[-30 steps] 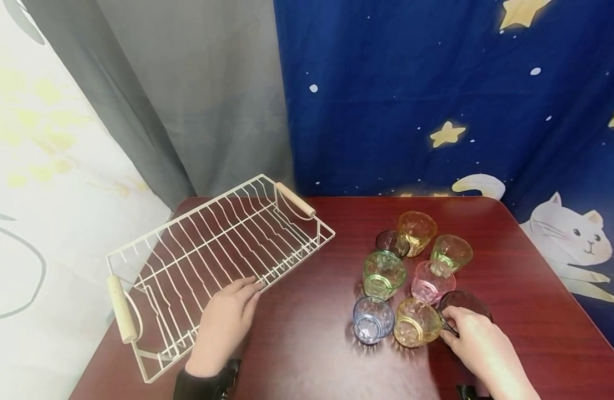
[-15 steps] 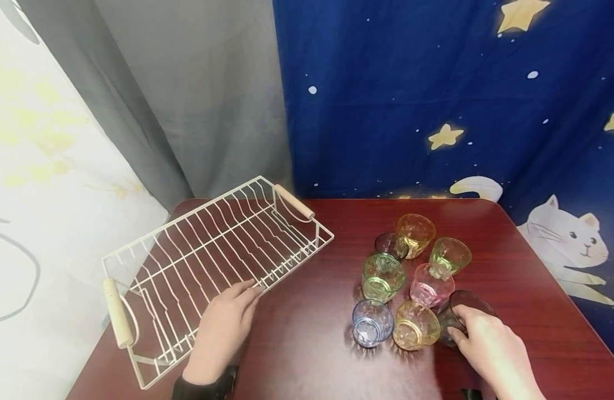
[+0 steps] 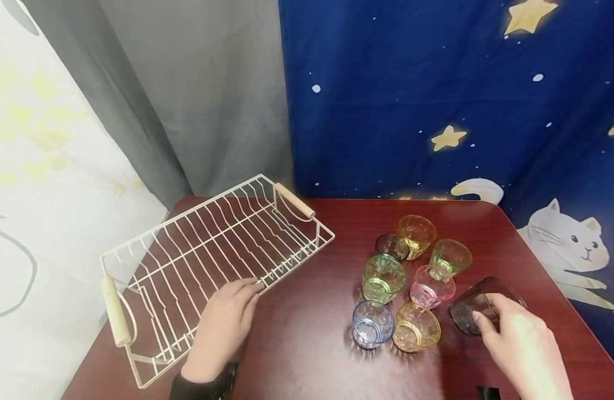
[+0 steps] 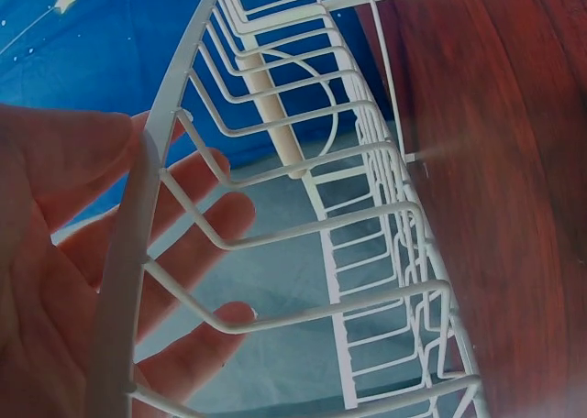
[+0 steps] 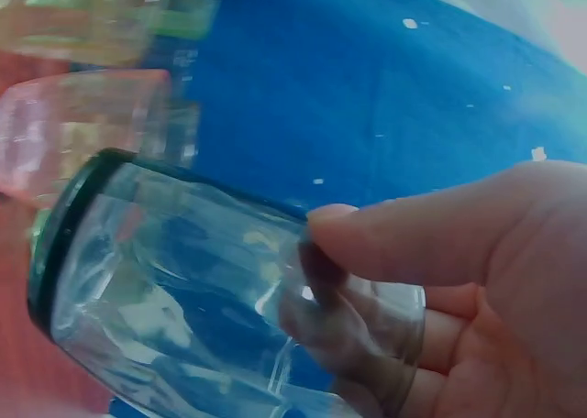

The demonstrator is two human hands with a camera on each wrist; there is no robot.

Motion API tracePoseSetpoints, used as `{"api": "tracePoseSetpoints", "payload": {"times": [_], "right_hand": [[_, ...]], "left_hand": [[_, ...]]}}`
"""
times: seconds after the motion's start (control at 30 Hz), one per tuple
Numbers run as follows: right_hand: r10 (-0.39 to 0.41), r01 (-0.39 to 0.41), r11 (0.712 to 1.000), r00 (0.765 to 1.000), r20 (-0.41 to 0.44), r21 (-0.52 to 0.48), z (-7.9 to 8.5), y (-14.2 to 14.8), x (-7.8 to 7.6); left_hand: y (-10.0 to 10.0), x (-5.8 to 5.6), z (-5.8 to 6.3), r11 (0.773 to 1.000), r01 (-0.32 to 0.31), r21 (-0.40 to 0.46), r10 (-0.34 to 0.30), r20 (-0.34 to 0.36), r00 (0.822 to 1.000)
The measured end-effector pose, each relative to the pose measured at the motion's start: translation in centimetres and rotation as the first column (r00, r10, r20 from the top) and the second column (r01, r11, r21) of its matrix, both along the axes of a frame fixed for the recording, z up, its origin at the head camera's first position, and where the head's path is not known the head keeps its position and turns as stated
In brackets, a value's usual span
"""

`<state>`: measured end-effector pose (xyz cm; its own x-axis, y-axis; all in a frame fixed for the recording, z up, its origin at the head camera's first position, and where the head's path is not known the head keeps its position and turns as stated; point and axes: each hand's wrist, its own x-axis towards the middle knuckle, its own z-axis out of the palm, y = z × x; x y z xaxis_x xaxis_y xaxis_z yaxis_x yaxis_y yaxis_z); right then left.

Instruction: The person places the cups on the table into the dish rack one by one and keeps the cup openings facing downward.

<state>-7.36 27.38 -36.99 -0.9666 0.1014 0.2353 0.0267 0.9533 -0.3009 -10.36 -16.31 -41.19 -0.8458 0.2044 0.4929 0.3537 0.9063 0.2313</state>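
Note:
In the head view a cream wire dish rack [image 3: 114,311] with wooden handles lies on the left of the table. My left hand [image 3: 224,325] holds its near rim; the left wrist view shows the thumb on one side of the rail [image 4: 138,207] and the fingers behind it. My right hand [image 3: 524,339] pinches a dark grey glass [image 3: 468,312] by its upper edge, thumb on the outside. That glass is tilted, and its clear wall fills much of the right wrist view. Whether its base touches the table cannot be made out.
Left of the held glass stand a yellow glass [image 3: 416,329], a blue glass [image 3: 372,325] and a pink glass [image 3: 432,287]. Behind are green glasses [image 3: 383,279], another dark glass [image 3: 392,248] and a yellow one. Curtains [image 3: 357,111] hang past the table's back edge.
My right hand has moved right with the dark glass, drawing it away from the yellow glass and tilting it. My left hand stays on the rack's rim.

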Motion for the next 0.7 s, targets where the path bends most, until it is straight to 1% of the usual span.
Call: {"api": "tracePoseSetpoints", "payload": {"times": [0.07, 0.2, 0.3, 0.4, 0.5, 0.57, 0.63, 0.7], "right_hand": [[-0.004, 0.004, 1.000, 0.998, -0.056, -0.008, 0.6, -0.1, 0.0], [0.002, -0.007, 1.000, 0.990, -0.143, -0.031, 1.5, -0.7, -0.2], [0.013, -0.027, 0.997, 0.983, -0.181, -0.077, 1.8, -1.2, -0.1], [0.024, -0.056, 0.989, 0.974, -0.224, -0.139, 1.9, -1.9, -0.2], [0.034, -0.087, 0.975, 0.967, -0.252, -0.204, 1.9, -2.9, -0.3], [0.047, -0.117, 0.961, 0.962, -0.270, -0.251, 1.9, -3.6, -0.4], [0.058, -0.146, 0.941, 0.958, -0.280, -0.306, 1.9, -4.6, -0.4], [0.067, -0.167, 0.917, 0.960, -0.271, -0.362, 1.8, -5.6, -0.5]], "left_hand": [[0.1, -0.2, 0.1, 1.000, 0.005, -0.006, -0.005, 0.008, 1.000], [0.2, -0.3, 0.2, 1.000, 0.014, -0.018, -0.013, 0.023, 1.000], [0.2, -0.4, 0.2, 1.000, 0.016, -0.027, -0.016, 0.007, 1.000], [0.2, -0.7, 0.2, 0.999, 0.031, -0.036, -0.032, -0.021, 0.999], [0.4, -0.9, 0.3, 0.998, 0.044, -0.041, -0.045, -0.030, 0.999], [0.7, -1.0, 0.3, 0.998, 0.037, -0.044, -0.039, -0.027, 0.999], [1.1, -1.0, 0.4, 0.999, 0.026, -0.038, -0.027, -0.020, 0.999], [1.6, -1.2, 0.6, 0.999, 0.022, -0.028, -0.023, -0.016, 1.000]]}}
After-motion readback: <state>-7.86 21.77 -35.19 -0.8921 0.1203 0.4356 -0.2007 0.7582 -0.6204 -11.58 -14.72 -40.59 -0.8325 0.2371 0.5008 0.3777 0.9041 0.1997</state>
